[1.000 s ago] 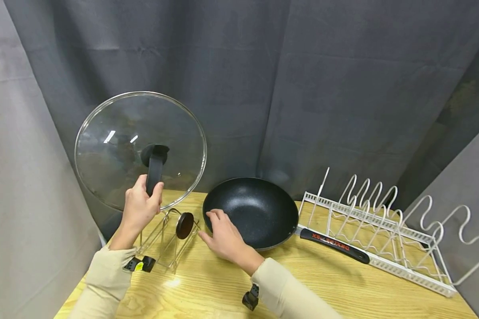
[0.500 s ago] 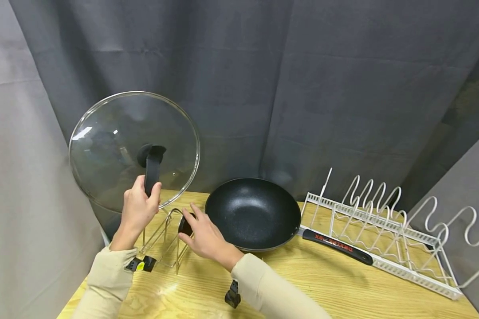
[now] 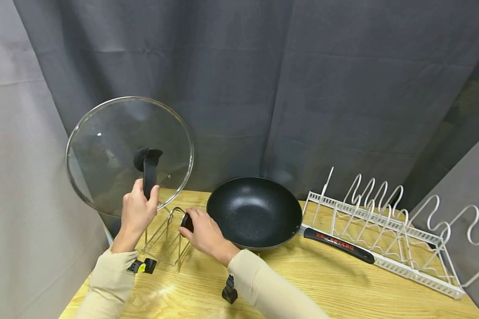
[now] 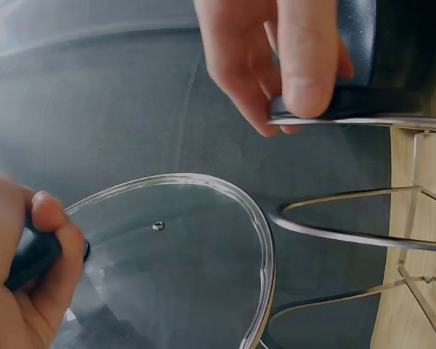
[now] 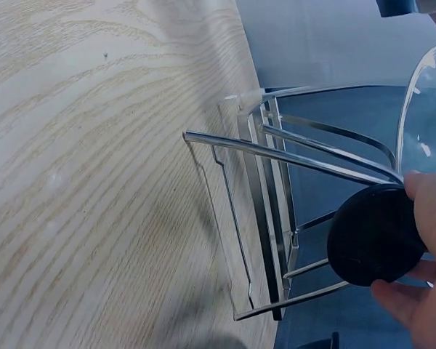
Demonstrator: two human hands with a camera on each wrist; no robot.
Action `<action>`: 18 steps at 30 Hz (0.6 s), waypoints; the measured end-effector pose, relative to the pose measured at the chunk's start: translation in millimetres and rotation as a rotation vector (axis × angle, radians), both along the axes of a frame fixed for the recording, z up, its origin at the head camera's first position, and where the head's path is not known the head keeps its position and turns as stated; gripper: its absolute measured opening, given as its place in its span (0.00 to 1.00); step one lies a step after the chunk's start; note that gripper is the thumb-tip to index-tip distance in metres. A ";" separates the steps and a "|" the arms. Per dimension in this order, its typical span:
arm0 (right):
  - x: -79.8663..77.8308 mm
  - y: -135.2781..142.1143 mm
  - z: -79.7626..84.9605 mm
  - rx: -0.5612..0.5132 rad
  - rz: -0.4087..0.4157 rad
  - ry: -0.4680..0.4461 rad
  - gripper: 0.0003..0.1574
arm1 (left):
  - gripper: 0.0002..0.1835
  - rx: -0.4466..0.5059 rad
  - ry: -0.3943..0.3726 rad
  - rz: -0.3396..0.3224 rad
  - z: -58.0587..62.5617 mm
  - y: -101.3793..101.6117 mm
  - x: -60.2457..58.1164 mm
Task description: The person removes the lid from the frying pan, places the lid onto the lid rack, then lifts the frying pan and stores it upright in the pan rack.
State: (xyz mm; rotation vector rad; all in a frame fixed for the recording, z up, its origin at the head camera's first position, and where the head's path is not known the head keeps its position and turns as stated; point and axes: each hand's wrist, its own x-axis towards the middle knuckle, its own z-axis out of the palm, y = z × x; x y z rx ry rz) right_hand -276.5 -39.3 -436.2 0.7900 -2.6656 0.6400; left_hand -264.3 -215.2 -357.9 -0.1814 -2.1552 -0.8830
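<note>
My left hand (image 3: 136,212) grips the black handle (image 3: 149,175) of a large round glass lid (image 3: 104,173) with a metal rim. The lid is held up nearly on edge at the left, its lower rim close over a small wire rack (image 3: 179,250). On the rack's right end sits a round black disc (image 5: 370,236). My right hand (image 3: 206,234) pinches this disc between thumb and fingers, as the right wrist view shows. In the left wrist view, the lid's rim (image 4: 270,269) overlaps the rack's wire loops (image 4: 341,234).
Right of the rack a black wok (image 3: 255,217) stands on the wooden table (image 3: 287,288), its long handle (image 3: 339,246) pointing right. That handle lies over the front edge of a white wire dish rack (image 3: 419,275). Grey curtains (image 3: 231,88) hang behind.
My right hand has moved left from the wok's rim to the black disc and taken hold of it. The lid in my left hand has shifted slightly left and turned a little.
</note>
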 end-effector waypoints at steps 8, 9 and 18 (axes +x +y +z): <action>-2.7 0.2 1.4 -0.041 -0.007 -0.004 0.32 | 0.12 -0.052 0.011 0.027 -6.8 -3.7 2.6; -3.0 0.5 1.4 -0.041 -0.007 -0.007 0.32 | 0.12 -0.063 0.008 0.025 -7.4 -4.1 3.2; -5.0 5.2 0.9 -0.055 0.008 -0.066 0.36 | 0.13 -0.121 -0.030 0.024 -16.7 -9.0 5.6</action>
